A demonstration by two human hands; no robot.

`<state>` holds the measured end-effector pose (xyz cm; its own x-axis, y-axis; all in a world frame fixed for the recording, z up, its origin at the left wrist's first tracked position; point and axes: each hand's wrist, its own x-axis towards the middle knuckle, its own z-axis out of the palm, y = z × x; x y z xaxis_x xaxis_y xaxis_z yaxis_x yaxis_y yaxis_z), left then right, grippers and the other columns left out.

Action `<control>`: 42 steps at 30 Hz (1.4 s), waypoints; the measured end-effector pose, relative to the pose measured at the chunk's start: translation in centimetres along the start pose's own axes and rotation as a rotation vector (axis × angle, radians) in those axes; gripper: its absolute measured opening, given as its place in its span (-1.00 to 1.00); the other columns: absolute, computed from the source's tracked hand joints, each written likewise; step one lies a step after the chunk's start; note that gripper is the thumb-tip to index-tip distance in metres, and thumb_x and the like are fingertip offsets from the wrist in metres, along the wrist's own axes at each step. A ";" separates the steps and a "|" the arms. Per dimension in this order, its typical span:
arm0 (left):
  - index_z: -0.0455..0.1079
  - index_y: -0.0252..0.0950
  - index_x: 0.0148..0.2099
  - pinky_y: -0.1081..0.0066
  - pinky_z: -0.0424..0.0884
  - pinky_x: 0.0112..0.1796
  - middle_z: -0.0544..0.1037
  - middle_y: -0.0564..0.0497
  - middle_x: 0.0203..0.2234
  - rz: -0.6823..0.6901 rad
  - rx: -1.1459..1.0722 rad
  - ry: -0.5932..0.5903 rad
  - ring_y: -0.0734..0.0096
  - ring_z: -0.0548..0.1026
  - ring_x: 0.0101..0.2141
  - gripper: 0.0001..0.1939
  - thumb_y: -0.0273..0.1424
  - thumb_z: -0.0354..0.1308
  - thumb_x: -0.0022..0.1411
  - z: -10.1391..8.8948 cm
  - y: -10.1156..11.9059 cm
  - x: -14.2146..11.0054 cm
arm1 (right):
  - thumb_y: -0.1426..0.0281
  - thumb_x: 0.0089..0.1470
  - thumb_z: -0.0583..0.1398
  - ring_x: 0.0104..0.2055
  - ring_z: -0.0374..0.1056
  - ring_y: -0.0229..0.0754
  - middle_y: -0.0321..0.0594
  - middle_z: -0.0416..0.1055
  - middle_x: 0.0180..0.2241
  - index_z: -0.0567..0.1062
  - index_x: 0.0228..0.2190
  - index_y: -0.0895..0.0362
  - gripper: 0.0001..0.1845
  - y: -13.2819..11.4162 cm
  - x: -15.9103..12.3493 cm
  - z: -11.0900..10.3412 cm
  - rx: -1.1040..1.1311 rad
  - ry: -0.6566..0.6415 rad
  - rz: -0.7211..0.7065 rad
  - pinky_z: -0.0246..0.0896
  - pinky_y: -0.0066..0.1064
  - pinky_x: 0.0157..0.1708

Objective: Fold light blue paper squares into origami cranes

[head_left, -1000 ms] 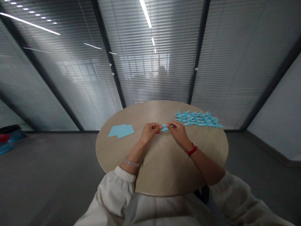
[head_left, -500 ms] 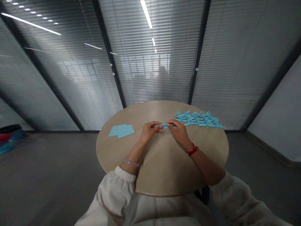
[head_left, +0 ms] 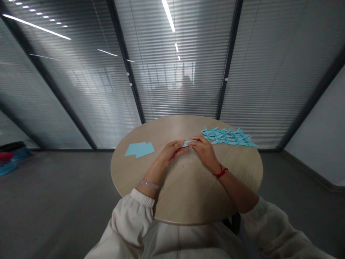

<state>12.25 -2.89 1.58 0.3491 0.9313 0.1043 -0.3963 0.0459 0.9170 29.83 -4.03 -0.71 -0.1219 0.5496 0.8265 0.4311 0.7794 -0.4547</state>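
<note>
A small folded piece of blue paper [head_left: 188,143] is held between my two hands, above the middle of the round table. My left hand [head_left: 172,151] grips its left side, the thumb on top and the fingers beneath. From the right, my right hand [head_left: 204,149] pinches the same paper with thumb and fingertips. Part of the paper is hidden by my fingers, so its exact fold cannot be made out. Beyond my right hand lies a cluster of several folded blue paper cranes [head_left: 228,136].
Flat blue paper sheets [head_left: 140,149] overlap on the left of the wooden round table [head_left: 185,194]. A glass partition with blinds [head_left: 183,97] stands behind the table. Blue and red items [head_left: 13,156] sit on the floor at far left.
The blue paper has been turned in my fingers and shows a broader face. My left hand has rolled, its fingers now under the paper; my right fingertips have shifted slightly left.
</note>
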 end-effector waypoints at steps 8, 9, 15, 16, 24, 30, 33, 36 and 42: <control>0.48 -0.38 -0.24 0.46 0.43 -0.20 0.57 -0.06 -0.31 0.004 0.076 0.012 0.44 0.51 -0.32 -0.68 -0.42 0.38 -0.10 0.6 1.0 -0.9 | 0.38 0.11 0.22 0.03 0.29 -0.10 -0.18 0.38 -0.04 0.62 -0.30 -0.06 -0.84 0.4 0.0 0.0 0.018 -0.020 0.067 0.20 -0.14 0.08; 0.48 -0.39 -0.22 0.45 0.43 -0.21 0.58 -0.08 -0.31 0.024 0.098 0.025 0.41 0.52 -0.31 -0.67 -0.40 0.38 -0.10 0.6 1.0 -1.1 | 0.38 0.10 0.23 0.05 0.28 -0.09 -0.18 0.37 -0.03 0.62 -0.30 -0.05 -0.85 0.4 0.0 0.0 0.023 -0.022 0.066 0.18 -0.14 0.10; 0.49 -0.42 -0.21 0.44 0.41 -0.24 0.58 -0.10 -0.39 0.077 0.131 0.033 0.34 0.52 -0.30 -0.62 -0.30 0.38 -0.06 0.5 0.8 -1.6 | 0.35 0.10 0.24 0.07 0.27 -0.10 -0.15 0.35 0.01 0.62 -0.33 -0.01 -0.88 0.4 0.0 0.0 0.039 -0.072 0.059 0.15 -0.17 0.12; 0.49 -0.42 -0.22 0.43 0.41 -0.24 0.58 -0.09 -0.40 0.073 0.136 0.028 0.34 0.52 -0.31 -0.62 -0.31 0.39 -0.08 0.4 0.8 -1.5 | 0.35 0.10 0.24 0.05 0.28 -0.11 -0.15 0.35 0.00 0.61 -0.33 0.00 -0.88 0.4 0.0 0.0 0.039 -0.071 0.063 0.16 -0.18 0.11; 0.52 -0.43 -0.21 0.48 0.41 -0.26 0.60 -0.07 -0.36 -0.036 0.189 -0.014 0.46 0.51 -0.38 -0.59 -0.43 0.44 -0.19 -0.5 0.6 -0.2 | 0.28 0.15 0.18 -0.02 0.30 -0.10 -0.15 0.36 -0.13 0.57 -0.31 0.02 -0.84 1.2 -0.1 0.3 0.019 -0.052 0.107 0.19 -0.22 0.05; 0.50 -0.42 -0.15 0.43 0.44 -0.20 0.61 -0.06 -0.38 -0.033 0.166 0.024 0.48 0.52 -0.39 -0.51 -0.47 0.45 -0.22 -0.6 0.0 0.0 | 0.23 0.16 0.17 -0.11 0.31 -0.11 -0.17 0.39 -0.24 0.51 -0.33 0.05 -0.82 1.0 0.0 0.2 0.048 -0.074 0.109 0.20 -0.26 -0.02; 0.50 -0.41 -0.15 0.41 0.45 -0.18 0.61 -0.06 -0.39 -0.036 0.172 0.018 0.46 0.53 -0.39 -0.52 -0.47 0.46 -0.21 -0.5 0.1 -0.1 | 0.22 0.16 0.16 -0.16 0.32 -0.12 -0.20 0.41 -0.29 0.48 -0.36 0.07 -0.81 1.0 0.1 0.2 0.070 -0.100 0.133 0.20 -0.28 -0.08; 0.49 -0.42 -0.14 0.39 0.46 -0.17 0.61 -0.06 -0.39 -0.041 0.174 0.006 0.45 0.54 -0.39 -0.50 -0.46 0.47 -0.21 -0.4 0.2 -0.3 | 0.22 0.15 0.16 -0.20 0.34 -0.15 -0.22 0.43 -0.32 0.47 -0.37 0.08 -0.80 1.0 0.1 0.3 0.111 -0.112 0.175 0.21 -0.32 -0.12; 0.48 -0.42 -0.13 0.35 0.48 -0.14 0.62 -0.08 -0.37 -0.050 0.173 -0.005 0.42 0.56 -0.36 -0.48 -0.46 0.48 -0.22 -0.4 0.1 -0.3 | 0.24 0.13 0.17 -0.27 0.39 -0.19 -0.27 0.46 -0.35 0.46 -0.37 0.10 -0.81 0.8 0.0 0.4 0.247 -0.167 0.246 0.24 -0.37 -0.18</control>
<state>11.71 -3.04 1.50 0.3691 0.9275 0.0588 -0.2264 0.0283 0.9736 29.80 -3.24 -1.19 -0.1939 0.7550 0.6264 0.2400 0.6556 -0.7159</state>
